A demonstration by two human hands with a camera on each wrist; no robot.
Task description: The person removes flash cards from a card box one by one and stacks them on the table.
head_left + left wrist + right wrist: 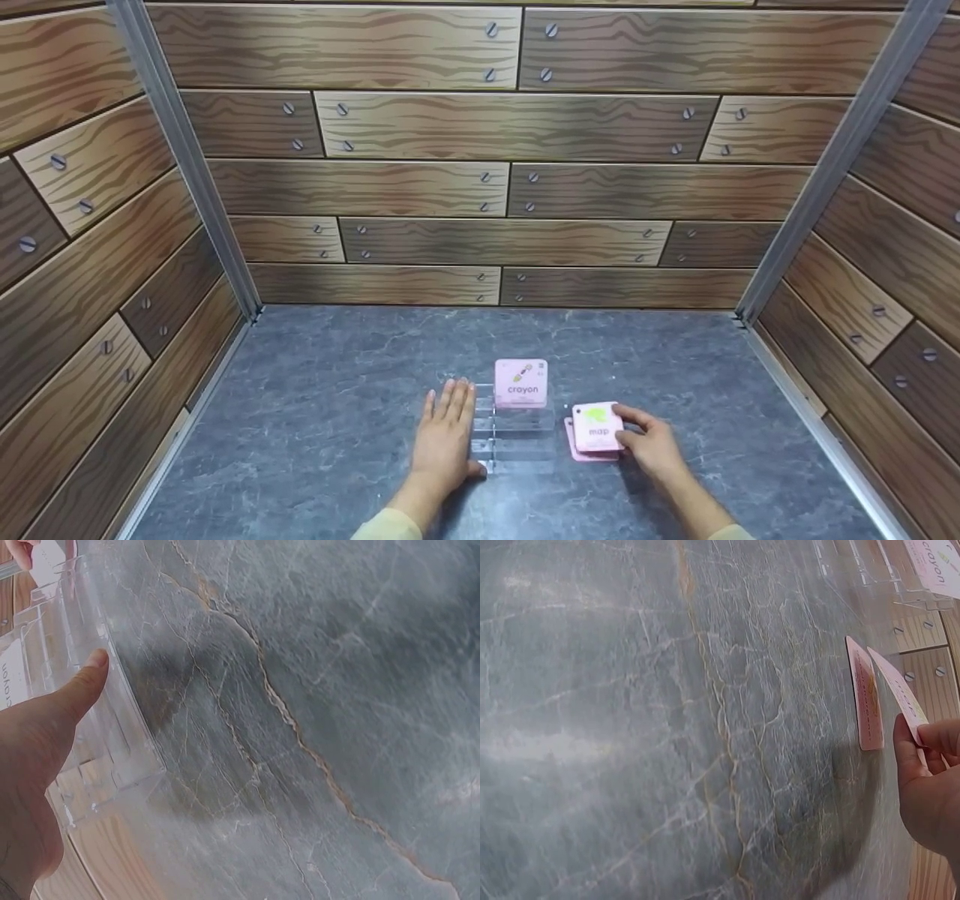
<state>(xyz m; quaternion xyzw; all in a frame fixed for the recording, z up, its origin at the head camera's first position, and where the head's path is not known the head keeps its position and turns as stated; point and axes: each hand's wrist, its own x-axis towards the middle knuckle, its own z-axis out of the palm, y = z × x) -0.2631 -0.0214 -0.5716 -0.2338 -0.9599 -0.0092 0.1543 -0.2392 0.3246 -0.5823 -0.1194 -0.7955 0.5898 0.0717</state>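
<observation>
A clear plastic tiered card rack (523, 435) stands in the middle of the tabletop. Upright in its back tier is a pink "crayon" flashcard (521, 383). My left hand (442, 435) lies along the rack's left side with fingers straight; its thumb (88, 682) touches the rack's front part in the left wrist view. To the right of the rack, my right hand (654, 446) pinches a pink "map" flashcard (598, 426) by its right edge. Another pink card (865, 694) lies on the table beneath the map card, apart from it in the right wrist view.
A grey marbled tabletop (337, 375) spreads around the rack. Wood-patterned panels (420, 187) enclose it at the back and both sides, with metal corner posts (187, 150) between them.
</observation>
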